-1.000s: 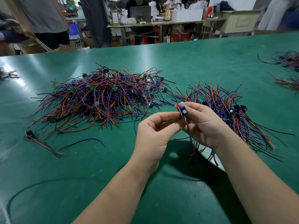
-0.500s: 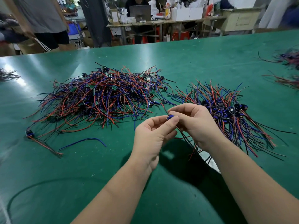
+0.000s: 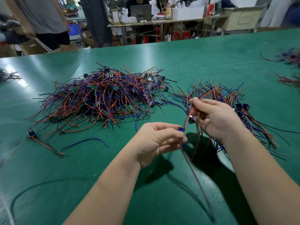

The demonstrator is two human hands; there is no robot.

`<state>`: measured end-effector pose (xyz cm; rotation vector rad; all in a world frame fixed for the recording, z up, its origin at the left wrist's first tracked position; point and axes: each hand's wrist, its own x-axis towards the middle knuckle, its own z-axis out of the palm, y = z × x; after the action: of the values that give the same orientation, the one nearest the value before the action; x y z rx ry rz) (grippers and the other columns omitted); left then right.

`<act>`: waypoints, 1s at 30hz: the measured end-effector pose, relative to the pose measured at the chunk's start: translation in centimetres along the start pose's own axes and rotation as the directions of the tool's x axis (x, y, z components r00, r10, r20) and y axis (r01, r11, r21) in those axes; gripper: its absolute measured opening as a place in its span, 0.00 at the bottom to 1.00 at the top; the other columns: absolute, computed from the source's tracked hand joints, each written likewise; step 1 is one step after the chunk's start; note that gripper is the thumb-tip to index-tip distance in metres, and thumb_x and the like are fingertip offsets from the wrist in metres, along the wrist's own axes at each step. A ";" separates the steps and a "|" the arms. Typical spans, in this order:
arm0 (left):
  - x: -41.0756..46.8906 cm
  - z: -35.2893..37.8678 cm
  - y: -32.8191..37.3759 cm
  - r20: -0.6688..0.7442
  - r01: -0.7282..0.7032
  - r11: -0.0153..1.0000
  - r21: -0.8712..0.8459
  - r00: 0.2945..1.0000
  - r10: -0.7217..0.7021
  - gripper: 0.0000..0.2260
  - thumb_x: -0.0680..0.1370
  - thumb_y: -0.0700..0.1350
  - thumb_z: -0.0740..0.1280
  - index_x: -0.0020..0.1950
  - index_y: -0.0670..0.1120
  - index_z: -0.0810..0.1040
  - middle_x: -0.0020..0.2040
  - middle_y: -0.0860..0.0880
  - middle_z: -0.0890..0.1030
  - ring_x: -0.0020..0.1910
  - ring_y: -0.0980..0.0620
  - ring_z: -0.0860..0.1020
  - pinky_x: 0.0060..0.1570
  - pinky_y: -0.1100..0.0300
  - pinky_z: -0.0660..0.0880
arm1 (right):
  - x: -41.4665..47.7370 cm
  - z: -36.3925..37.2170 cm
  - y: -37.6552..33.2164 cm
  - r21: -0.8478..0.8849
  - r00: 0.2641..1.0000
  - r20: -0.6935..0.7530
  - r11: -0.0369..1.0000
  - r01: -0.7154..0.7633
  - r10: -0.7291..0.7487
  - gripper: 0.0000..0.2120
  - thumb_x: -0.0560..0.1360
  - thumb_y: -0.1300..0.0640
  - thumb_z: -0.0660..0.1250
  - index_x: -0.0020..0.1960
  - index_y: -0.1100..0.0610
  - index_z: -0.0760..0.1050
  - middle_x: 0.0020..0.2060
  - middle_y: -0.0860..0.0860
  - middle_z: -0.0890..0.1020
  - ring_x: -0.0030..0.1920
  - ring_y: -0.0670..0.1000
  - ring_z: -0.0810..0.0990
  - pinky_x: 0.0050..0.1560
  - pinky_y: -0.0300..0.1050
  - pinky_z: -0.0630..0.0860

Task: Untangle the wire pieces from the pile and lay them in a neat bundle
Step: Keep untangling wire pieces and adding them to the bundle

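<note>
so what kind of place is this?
Probably an electronics assembly workshop: a green worktable, a tangled pile of wire pieces with connectors, and a cluttered bench with a laptop and white boxes behind.

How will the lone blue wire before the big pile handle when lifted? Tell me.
The blue wire likely droops, since it lies in a soft curve on the table. Thin, so probably very light. It lies apart from the pile, so shouldn't snag.

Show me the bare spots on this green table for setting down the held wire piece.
Bare table lies beyond the tangled pile and the bundle, and nearer, below the loose blue wire, left of the left hand. Crowded: the narrow gap between pile and bundle, and under the right hand.
</note>
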<state>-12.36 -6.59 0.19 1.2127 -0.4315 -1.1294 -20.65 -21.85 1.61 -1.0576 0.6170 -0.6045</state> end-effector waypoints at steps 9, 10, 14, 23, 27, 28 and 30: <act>-0.5 -0.8 0.4 0.176 0.102 0.977 0.189 0.975 -0.136 0.09 0.71 0.31 0.70 0.37 0.44 0.83 0.39 0.43 0.84 0.37 0.51 0.84 0.33 0.64 0.78 | 0.8 -2.0 -1.1 0.032 0.950 -0.279 0.987 0.155 -0.140 0.10 0.70 0.61 0.74 0.37 0.57 0.72 0.22 0.49 0.78 0.22 0.44 0.75 0.23 0.33 0.69; -0.5 -0.9 0.4 0.174 0.107 0.975 0.194 0.975 -0.142 0.09 0.71 0.31 0.70 0.37 0.44 0.84 0.39 0.43 0.84 0.37 0.51 0.84 0.33 0.64 0.78 | 0.9 -2.0 -1.0 0.046 0.949 -0.287 0.988 0.148 -0.129 0.10 0.71 0.59 0.74 0.39 0.57 0.72 0.22 0.49 0.77 0.22 0.44 0.75 0.22 0.33 0.69; -0.3 -1.1 0.8 0.101 0.076 0.994 0.084 0.991 -0.085 0.09 0.61 0.34 0.76 0.38 0.43 0.83 0.39 0.42 0.84 0.36 0.50 0.84 0.31 0.65 0.78 | 1.4 -1.5 -0.4 0.207 0.944 -0.317 0.965 0.162 -0.090 0.05 0.80 0.58 0.61 0.47 0.58 0.72 0.30 0.54 0.78 0.23 0.46 0.77 0.24 0.34 0.71; 1.4 -1.5 0.0 -0.284 -0.121 0.960 -0.253 0.958 0.046 0.12 0.66 0.42 0.73 0.47 0.42 0.80 0.35 0.48 0.84 0.31 0.57 0.82 0.33 0.65 0.80 | -1.3 1.7 2.1 -0.497 0.887 0.394 0.756 0.427 -0.242 0.12 0.68 0.66 0.75 0.46 0.51 0.80 0.41 0.49 0.84 0.40 0.45 0.82 0.44 0.38 0.79; 1.4 -1.1 -0.3 -0.233 -0.106 0.978 -0.181 0.970 0.062 0.14 0.62 0.46 0.73 0.45 0.43 0.81 0.34 0.49 0.83 0.30 0.58 0.80 0.34 0.64 0.80 | -1.6 2.1 3.1 -0.615 0.830 0.409 0.558 0.557 -0.378 0.09 0.68 0.64 0.76 0.43 0.53 0.82 0.37 0.48 0.84 0.37 0.45 0.82 0.44 0.41 0.80; 1.3 -1.0 -0.2 -0.210 -0.110 0.978 -0.179 0.975 0.071 0.12 0.63 0.47 0.73 0.43 0.43 0.81 0.35 0.48 0.83 0.31 0.57 0.81 0.35 0.63 0.80 | -1.4 1.9 3.0 -0.600 0.841 0.376 0.589 0.541 -0.390 0.07 0.67 0.63 0.76 0.42 0.53 0.82 0.36 0.48 0.84 0.37 0.46 0.82 0.44 0.42 0.80; 1.1 -0.8 -0.1 -0.163 -0.109 0.975 -0.195 0.984 0.077 0.13 0.63 0.48 0.72 0.44 0.44 0.81 0.39 0.47 0.84 0.37 0.53 0.83 0.37 0.61 0.81 | -1.2 1.5 2.7 -0.584 0.859 0.323 0.631 0.511 -0.397 0.07 0.67 0.62 0.77 0.41 0.53 0.81 0.35 0.50 0.85 0.37 0.48 0.83 0.44 0.42 0.81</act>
<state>-11.26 -7.14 -0.49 1.0797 -0.2455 -0.9662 -19.99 -19.14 -0.10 -1.9614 0.4061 -0.7511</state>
